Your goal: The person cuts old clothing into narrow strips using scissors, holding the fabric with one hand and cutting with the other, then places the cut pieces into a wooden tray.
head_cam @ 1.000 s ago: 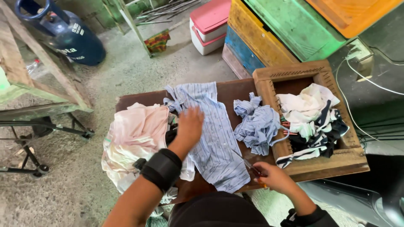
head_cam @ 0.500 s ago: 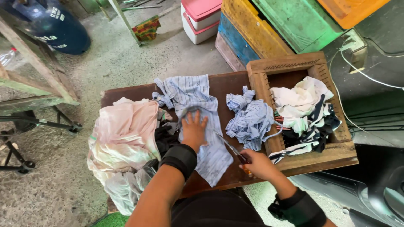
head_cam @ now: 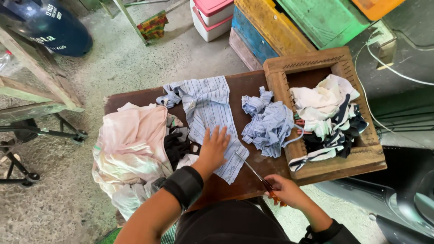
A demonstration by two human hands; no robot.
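Note:
A light blue striped cloth (head_cam: 205,108) lies spread on a dark brown table (head_cam: 253,83). My left hand (head_cam: 213,147), with a black wrist band, presses flat on the cloth's near end, fingers apart. My right hand (head_cam: 285,190) grips scissors (head_cam: 253,171) with orange handles at the table's near edge; the blades point toward the cloth's lower right corner, close beside it. A crumpled heap of blue striped scraps (head_cam: 269,124) sits just right of the spread cloth.
A pile of pink and pale garments (head_cam: 131,149) hangs over the table's left side. A wooden box (head_cam: 334,165) on the right holds white and dark striped cloth. Coloured crates (head_cam: 289,27), a pink-lidded container (head_cam: 212,16) and a dark gas cylinder (head_cam: 49,29) stand on the concrete floor.
My left hand has slid down the striped cloth toward its near end. My right hand with the scissors has stayed at the table's near edge.

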